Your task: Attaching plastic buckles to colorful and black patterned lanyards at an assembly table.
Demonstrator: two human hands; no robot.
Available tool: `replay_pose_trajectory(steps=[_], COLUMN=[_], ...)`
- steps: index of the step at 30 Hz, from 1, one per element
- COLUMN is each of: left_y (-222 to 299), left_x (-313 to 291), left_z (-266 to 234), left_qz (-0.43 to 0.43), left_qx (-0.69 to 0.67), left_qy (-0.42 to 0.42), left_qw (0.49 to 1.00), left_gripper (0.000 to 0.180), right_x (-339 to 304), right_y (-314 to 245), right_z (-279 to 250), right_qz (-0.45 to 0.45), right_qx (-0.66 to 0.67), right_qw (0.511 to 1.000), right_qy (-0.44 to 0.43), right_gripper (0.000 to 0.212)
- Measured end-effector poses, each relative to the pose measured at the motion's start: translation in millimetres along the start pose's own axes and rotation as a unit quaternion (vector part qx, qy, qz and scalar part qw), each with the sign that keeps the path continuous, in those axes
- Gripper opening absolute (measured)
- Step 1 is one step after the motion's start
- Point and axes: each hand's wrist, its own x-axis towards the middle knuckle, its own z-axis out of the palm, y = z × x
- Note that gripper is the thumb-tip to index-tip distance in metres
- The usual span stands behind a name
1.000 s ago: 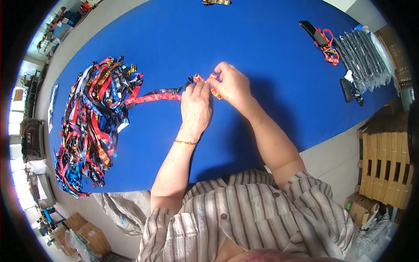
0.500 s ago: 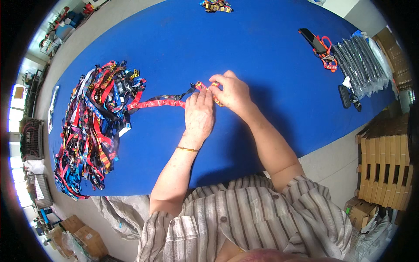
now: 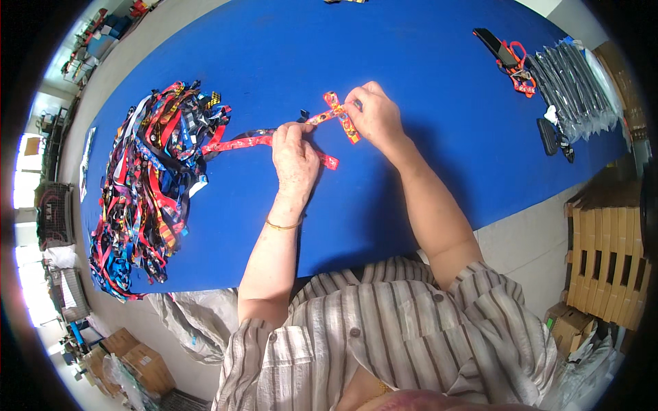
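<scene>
My right hand point(image 3: 377, 118) pinches a short red-and-yellow printed ribbon point(image 3: 350, 129) where its strips cross. One strip of it runs left to my left hand point(image 3: 296, 156). That hand lies low over the blue table, fingers curled onto a red printed ribbon point(image 3: 240, 143), whose end sticks out past its right side. A black ribbon point(image 3: 255, 133) lies alongside. Both stretch left to a big tangled heap of printed ribbons point(image 3: 154, 168) in red, black, blue and yellow. What lies beneath my left fingers is partly hidden.
On the blue tabletop point(image 3: 411, 41), at the far right, lie a black phone point(image 3: 488, 42), an orange-red strap point(image 3: 524, 83), plastic-wrapped dark flat packs point(image 3: 570, 85) and a small black object point(image 3: 547, 136). Cardboard stacks point(image 3: 606, 260) stand right of the table, boxes point(image 3: 147, 366) at lower left.
My right hand has moved up and slightly right with the red-and-yellow ribbon, which shows more. My left hand has shifted a little left, baring the red ribbon's end. The view has shifted slightly.
</scene>
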Motion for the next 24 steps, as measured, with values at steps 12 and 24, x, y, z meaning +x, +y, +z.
replay_pose_trajectory(steps=[12,24], left_y=[0.5,19.0], left_x=[-0.4,-5.5], left_z=[5.4,13.2], left_qz=[0.029,0.087], left_qx=[-0.003,-0.036], left_qy=[-0.003,-0.056], left_qw=[1.0,0.994], left_gripper=[0.017,0.016], right_x=[6.5,7.0], right_y=[-0.3,11.7], right_z=[-8.6,-13.7], right_qz=[0.041,0.034], right_qx=[-0.018,0.021], right_qw=[0.999,0.999], right_qy=[0.021,0.025], right_gripper=[0.018,0.013])
